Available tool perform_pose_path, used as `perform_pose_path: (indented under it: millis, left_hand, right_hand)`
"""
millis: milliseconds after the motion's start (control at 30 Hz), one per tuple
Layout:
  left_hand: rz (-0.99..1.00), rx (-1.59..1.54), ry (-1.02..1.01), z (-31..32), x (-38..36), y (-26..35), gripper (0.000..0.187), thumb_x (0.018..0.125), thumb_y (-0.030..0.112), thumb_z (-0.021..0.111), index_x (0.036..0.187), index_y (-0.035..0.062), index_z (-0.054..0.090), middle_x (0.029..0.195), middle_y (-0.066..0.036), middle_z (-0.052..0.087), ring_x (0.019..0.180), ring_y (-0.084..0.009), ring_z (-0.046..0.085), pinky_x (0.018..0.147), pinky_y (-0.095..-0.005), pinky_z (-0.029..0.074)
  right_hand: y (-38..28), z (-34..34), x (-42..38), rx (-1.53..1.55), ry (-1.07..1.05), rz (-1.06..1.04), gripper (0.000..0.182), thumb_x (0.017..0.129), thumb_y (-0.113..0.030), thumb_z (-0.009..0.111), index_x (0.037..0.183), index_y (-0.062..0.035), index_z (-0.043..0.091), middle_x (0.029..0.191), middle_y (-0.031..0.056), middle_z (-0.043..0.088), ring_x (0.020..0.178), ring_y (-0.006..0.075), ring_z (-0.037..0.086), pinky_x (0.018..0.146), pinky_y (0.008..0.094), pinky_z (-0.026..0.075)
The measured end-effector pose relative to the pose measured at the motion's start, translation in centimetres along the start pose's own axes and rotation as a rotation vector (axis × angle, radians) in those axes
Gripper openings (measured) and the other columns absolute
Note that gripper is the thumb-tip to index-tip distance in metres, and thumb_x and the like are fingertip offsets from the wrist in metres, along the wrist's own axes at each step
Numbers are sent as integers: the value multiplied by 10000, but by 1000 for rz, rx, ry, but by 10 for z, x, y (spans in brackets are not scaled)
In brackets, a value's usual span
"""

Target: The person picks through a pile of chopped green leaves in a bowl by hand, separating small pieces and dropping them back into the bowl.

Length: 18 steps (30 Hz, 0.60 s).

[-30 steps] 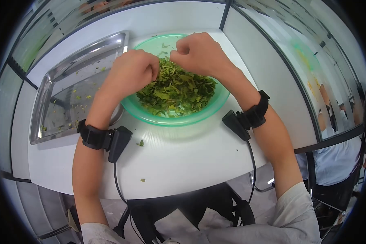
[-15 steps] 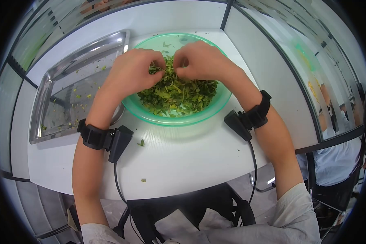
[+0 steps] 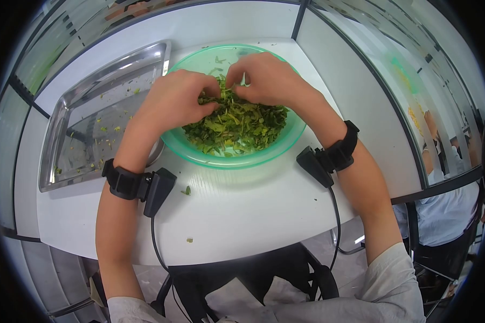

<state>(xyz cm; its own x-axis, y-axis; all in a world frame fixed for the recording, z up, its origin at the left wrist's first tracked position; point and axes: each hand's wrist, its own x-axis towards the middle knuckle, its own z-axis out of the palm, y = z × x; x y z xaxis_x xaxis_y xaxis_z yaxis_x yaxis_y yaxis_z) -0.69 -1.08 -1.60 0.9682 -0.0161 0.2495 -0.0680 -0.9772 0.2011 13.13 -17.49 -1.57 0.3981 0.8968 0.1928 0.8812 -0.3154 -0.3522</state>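
Note:
A pale green see-through plastic bowl (image 3: 231, 161) holds a heap of chopped leafy greens (image 3: 234, 123). My left hand (image 3: 180, 97) reaches over the bowl's left side, its thumb and fingers apart at the edge of the heap, with leaves showing between them. From the right, my right hand (image 3: 267, 79) comes over the far part of the heap. Its thumb and forefinger are curled close together at the leaves, where a few greens appear pinched; the exact hold is partly hidden.
A steel tray (image 3: 51, 156) with scattered leaf bits stands left of the bowl on the white table (image 3: 242, 215). Leaf scraps (image 3: 186, 190) lie near the front. White partitions (image 3: 355, 91) enclose the back and right. Black wrist devices (image 3: 334, 156) trail cables. A person in a light shirt (image 3: 442, 215) sits beyond.
My left thumb and fingers have spread apart from a pinch, and that hand has dropped slightly. The right hand has shifted a little up and left. The bowl stays in place.

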Motion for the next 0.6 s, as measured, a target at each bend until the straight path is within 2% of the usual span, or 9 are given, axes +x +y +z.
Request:
perform_pose_path:
  millis: [67, 133, 167, 267, 333, 433, 467, 533, 600]
  left_hand:
    - [2, 4, -1, 1, 0, -1, 188, 764, 174, 782, 933, 115, 722, 894, -65, 732, 851, -255, 710, 754, -378, 555]
    - [6, 12, -2, 2, 0, -1, 173, 770, 180, 777, 921, 117, 719, 881, -66, 729, 842, -255, 712, 743, -377, 555]
    - [1, 10, -3, 0, 0, 1, 150, 779, 217, 760, 904, 140, 735, 875, -57, 741, 856, -296, 697, 737, -414, 548]
    - [-5, 0, -5, 0, 0, 0, 153, 777, 222, 761, 905, 143, 733, 868, -53, 740, 852, -294, 697, 736, -413, 549]
    - [1, 19, -3, 0, 1, 0, 157, 778, 225, 759, 912, 147, 734, 876, -51, 741, 854, -290, 698, 733, -413, 550]
    - [3, 3, -3, -2, 0, 1, 161, 789, 240, 754, 918, 146, 733, 877, -55, 739, 859, -286, 699, 731, -407, 551]
    - [3, 4, -2, -1, 0, 1, 161, 789, 240, 754, 918, 146, 733, 877, -55, 739, 859, -286, 699, 731, -407, 551]
    - [-5, -78, 131, 2, 1, 0, 162, 808, 251, 739, 926, 142, 733, 863, -60, 735, 834, -281, 699, 711, -398, 549]
    - [-5, -107, 142, 1, 2, 0, 162, 814, 220, 740, 933, 111, 723, 850, -68, 727, 794, -256, 699, 686, -374, 544]
  right_hand:
    - [-1, 0, -1, -40, -10, -12, 153, 759, -165, 690, 898, -124, 739, 964, 94, 679, 899, 270, 660, 794, 393, 538]
    - [1, 2, -2, -38, -190, -35, 161, 743, -185, 717, 894, -134, 746, 1011, 85, 644, 972, 268, 636, 825, 389, 528]
    - [-1, 1, -2, -35, -245, 8, 184, 728, -210, 740, 899, -141, 746, 1014, 80, 648, 969, 277, 632, 822, 397, 522]
    - [-4, -2, -3, -42, -264, 34, 192, 721, -222, 746, 894, -140, 741, 994, 78, 644, 952, 277, 630, 797, 402, 518]
    - [-2, -2, -3, -43, -236, 6, 179, 723, -226, 745, 875, -134, 729, 984, 77, 640, 941, 280, 628, 783, 405, 514]
    - [0, 1, -3, -20, -46, -76, 154, 731, -222, 743, 856, -136, 716, 962, 66, 651, 932, 269, 635, 783, 390, 518]
    - [0, 1, -3, -21, -45, -77, 154, 731, -222, 743, 856, -136, 716, 962, 66, 651, 932, 269, 635, 783, 390, 518]
    - [0, 1, -1, 45, 135, -110, 138, 743, -206, 740, 859, -135, 716, 958, 52, 673, 937, 250, 647, 787, 384, 524]
    - [2, 2, 1, 52, 163, -125, 130, 753, -192, 753, 857, -125, 713, 933, 42, 694, 921, 235, 660, 790, 377, 530]
